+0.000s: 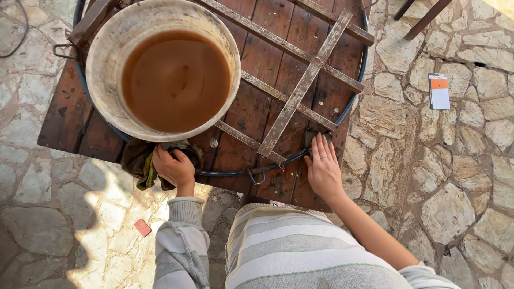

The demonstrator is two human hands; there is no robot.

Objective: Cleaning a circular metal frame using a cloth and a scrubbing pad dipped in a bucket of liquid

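Note:
My left hand (174, 167) grips a dark, dirty rag (140, 160) at the near edge of a brown wooden table (257, 101), just below a large pale bucket (107, 48) filled with muddy brown water (175, 80). My right hand (323, 168) lies flat, fingers together, on the table's near right edge, its fingertips on a small dark pad or sponge that is mostly hidden. A rusty round metal frame with crossed bars (300, 91) lies on the table between the bucket and my right hand.
The table stands on a floor of irregular stone paving (444, 176). A small white and orange card (439, 91) lies on the stones at the right. A little red piece (142, 227) lies by my left sleeve. Dark chair legs (423, 18) show at top right.

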